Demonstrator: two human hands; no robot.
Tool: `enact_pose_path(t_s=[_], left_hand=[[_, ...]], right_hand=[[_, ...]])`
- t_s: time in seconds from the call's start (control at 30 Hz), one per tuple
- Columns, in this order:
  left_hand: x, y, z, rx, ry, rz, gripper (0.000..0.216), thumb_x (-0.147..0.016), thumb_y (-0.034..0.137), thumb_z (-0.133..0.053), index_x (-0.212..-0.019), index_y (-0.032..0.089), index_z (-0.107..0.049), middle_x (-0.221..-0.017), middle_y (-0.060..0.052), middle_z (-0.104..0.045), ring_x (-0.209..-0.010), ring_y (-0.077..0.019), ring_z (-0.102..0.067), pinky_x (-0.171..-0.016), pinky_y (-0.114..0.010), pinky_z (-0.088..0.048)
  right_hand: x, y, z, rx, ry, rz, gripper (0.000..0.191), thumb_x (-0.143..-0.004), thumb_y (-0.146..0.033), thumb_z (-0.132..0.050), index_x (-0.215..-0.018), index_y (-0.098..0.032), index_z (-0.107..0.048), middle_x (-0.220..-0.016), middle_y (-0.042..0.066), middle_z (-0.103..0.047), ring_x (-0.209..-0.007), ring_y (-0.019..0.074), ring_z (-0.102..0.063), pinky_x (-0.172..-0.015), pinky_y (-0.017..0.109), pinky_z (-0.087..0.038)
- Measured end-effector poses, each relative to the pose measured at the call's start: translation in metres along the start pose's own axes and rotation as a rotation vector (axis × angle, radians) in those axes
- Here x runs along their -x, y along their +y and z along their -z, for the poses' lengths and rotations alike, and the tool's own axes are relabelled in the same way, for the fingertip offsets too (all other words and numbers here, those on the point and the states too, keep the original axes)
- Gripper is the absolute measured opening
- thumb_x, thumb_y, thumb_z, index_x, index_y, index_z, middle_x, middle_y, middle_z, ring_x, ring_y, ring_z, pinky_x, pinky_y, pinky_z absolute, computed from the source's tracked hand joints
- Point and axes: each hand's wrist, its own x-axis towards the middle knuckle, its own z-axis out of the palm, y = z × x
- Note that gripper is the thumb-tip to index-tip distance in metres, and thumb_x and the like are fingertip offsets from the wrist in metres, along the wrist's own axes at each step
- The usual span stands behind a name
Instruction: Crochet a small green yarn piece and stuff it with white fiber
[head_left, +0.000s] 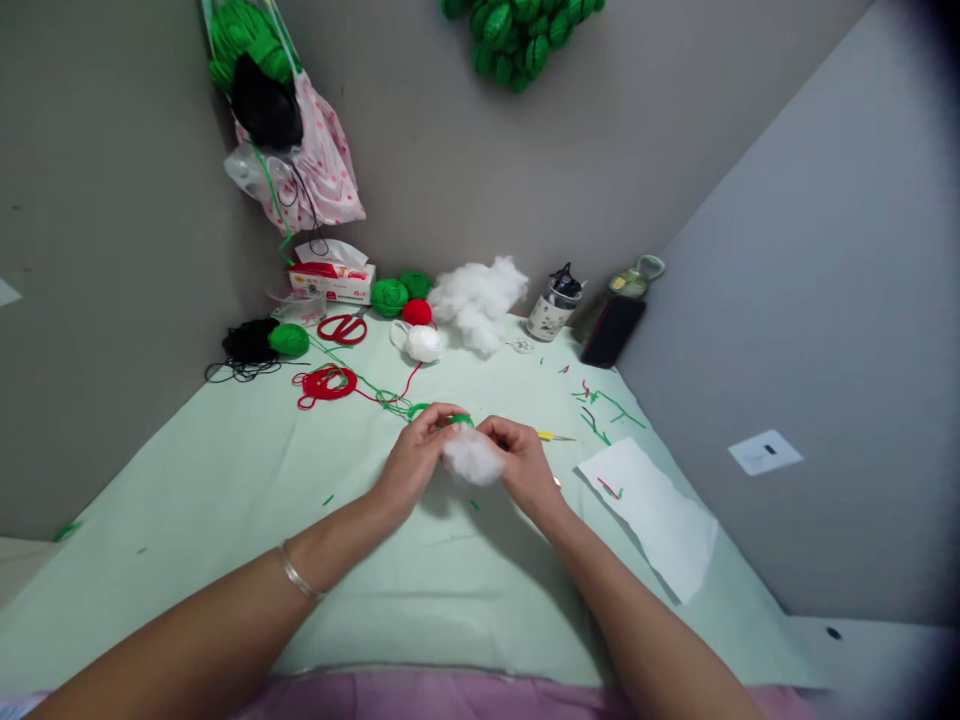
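My left hand [418, 452] is closed on a small green knitted or crocheted piece [461, 420], of which only the upper edge shows between my fingers. A tuft of white stuffing [474, 458] hangs at the near side of this piece, between both hands. My right hand [523, 455] is closed, with thumb and fingertips pressed on the tuft where it meets the green piece. Just beyond my right hand is a thin tool with a yellow handle [550, 436]; its other end is hidden behind the hand. Green yarn [397, 402] trails off past my left hand.
A red yarn coil [330, 384], red scissors [343, 329], yarn balls [389, 297] and a stuffing heap [480, 305] lie toward the back. At the right are a phone [613, 330], yarn scraps [596, 425] and a white paper sheet [660, 520]. A tissue box [349, 283] stands back left.
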Motion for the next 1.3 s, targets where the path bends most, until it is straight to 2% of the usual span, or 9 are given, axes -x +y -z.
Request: enact_pose_path(t_s=[0.2,0.37,0.57,0.73,0.87,1.0,1.13,1.3], left_hand=[[0.002,0.001,0.002,-0.052,-0.055,-0.043,0.023,-0.079,0.033,-0.074,-0.097,0.019,-0.070,-0.090,-0.001,-0.069,-0.081,-0.0167,-0.062,-0.073,-0.027,-0.047],[0.001,0.002,0.004,-0.073,-0.115,-0.045,0.028,-0.078,0.034,-0.078,-0.099,0.018,-0.068,-0.086,-0.001,-0.068,-0.077,-0.0159,-0.062,-0.070,-0.027,-0.047],[-0.003,0.003,0.006,-0.113,-0.148,-0.059,0.024,-0.077,0.029,-0.076,-0.096,0.017,-0.067,-0.082,-0.001,-0.066,-0.072,-0.0157,-0.062,-0.067,-0.027,-0.047],[-0.002,-0.002,0.001,-0.151,-0.068,-0.118,0.015,-0.076,0.020,-0.071,-0.087,0.019,-0.059,-0.080,0.001,-0.062,-0.073,-0.0154,-0.059,-0.067,-0.027,-0.045],[-0.003,-0.006,-0.002,-0.170,0.006,-0.156,0.011,-0.078,0.016,-0.066,-0.082,0.020,-0.057,-0.077,0.003,-0.060,-0.073,-0.0150,-0.056,-0.069,-0.026,-0.044],[-0.006,-0.008,-0.003,-0.148,0.020,-0.138,0.012,-0.080,0.024,-0.068,-0.081,0.020,-0.056,-0.074,0.003,-0.057,-0.067,-0.0143,-0.054,-0.063,-0.026,-0.041],[-0.003,-0.005,-0.001,-0.108,-0.017,-0.111,0.015,-0.080,0.029,-0.069,-0.085,0.020,-0.058,-0.077,0.003,-0.059,-0.068,-0.0143,-0.055,-0.063,-0.025,-0.042],[0.001,0.007,0.003,-0.091,-0.134,-0.087,0.018,-0.080,0.029,-0.072,-0.095,0.019,-0.065,-0.088,-0.001,-0.067,-0.077,-0.0165,-0.061,-0.071,-0.027,-0.047]], right_hand=[[-0.002,0.003,0.005,0.055,0.046,-0.029,0.035,-0.075,-0.049,-0.069,-0.061,-0.018,-0.058,-0.050,-0.006,-0.042,-0.050,0.0092,-0.032,-0.049,0.025,-0.024],[0.001,0.004,0.008,0.151,0.062,-0.009,0.031,-0.079,-0.043,-0.070,-0.063,-0.019,-0.060,-0.053,-0.006,-0.041,-0.054,0.0099,-0.031,-0.051,0.026,-0.021],[0.003,0.004,0.017,0.230,-0.020,0.027,0.027,-0.088,-0.040,-0.063,-0.070,-0.019,-0.062,-0.057,-0.005,-0.044,-0.056,0.0111,-0.034,-0.052,0.026,-0.023],[0.012,-0.009,0.013,0.251,-0.132,0.058,0.022,-0.093,-0.032,-0.053,-0.078,-0.020,-0.064,-0.064,-0.003,-0.053,-0.060,0.0127,-0.043,-0.056,0.025,-0.029],[0.016,-0.016,0.005,0.248,-0.111,0.089,0.016,-0.089,-0.028,-0.055,-0.077,-0.020,-0.062,-0.061,-0.004,-0.050,-0.059,0.0122,-0.041,-0.056,0.026,-0.028],[0.009,-0.007,0.003,0.177,-0.042,0.034,0.017,-0.084,-0.031,-0.059,-0.072,-0.020,-0.059,-0.056,-0.006,-0.042,-0.054,0.0108,-0.034,-0.052,0.026,-0.024],[0.001,0.005,0.008,0.148,0.001,0.006,0.018,-0.081,-0.033,-0.063,-0.072,-0.019,-0.064,-0.055,-0.006,-0.043,-0.055,0.0106,-0.033,-0.052,0.026,-0.023],[-0.004,0.007,0.016,0.056,0.015,-0.041,0.017,-0.075,-0.033,-0.067,-0.068,-0.018,-0.066,-0.053,-0.006,-0.044,-0.054,0.0100,-0.033,-0.053,0.026,-0.024]])
